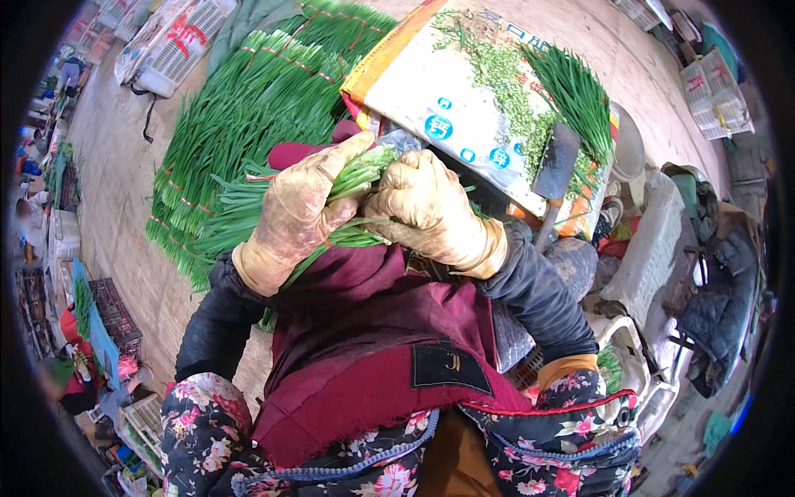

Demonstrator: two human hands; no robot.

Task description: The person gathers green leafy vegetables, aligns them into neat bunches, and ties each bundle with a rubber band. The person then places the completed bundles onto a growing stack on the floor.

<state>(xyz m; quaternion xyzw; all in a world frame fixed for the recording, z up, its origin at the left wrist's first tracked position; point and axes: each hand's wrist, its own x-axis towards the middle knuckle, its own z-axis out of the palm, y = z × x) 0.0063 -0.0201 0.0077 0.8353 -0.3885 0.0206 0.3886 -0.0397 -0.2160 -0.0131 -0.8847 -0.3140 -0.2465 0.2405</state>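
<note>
A bunch of green chives (364,171) lies across my lap, its pale stem ends pointing up and to the right. My left hand (302,203), in a stained yellowish glove, is closed around the bunch, with its thumb along the stems. My right hand (435,207), gloved the same way, is closed at the stem ends, and a few thin strands run into its fingers. What lies inside the right fist is mostly hidden. Beyond my left hand, many chive bundles (248,99) tied with reddish bands are heaped on the ground.
A white and orange printed sack (406,87) lies ahead, bearing pale trimmings (505,91) and loose chives (571,91). A dark wide-bladed knife (556,161) with a wooden handle rests at its right edge. White crates (178,45) stand far left; a white plastic chair (654,398) is at right.
</note>
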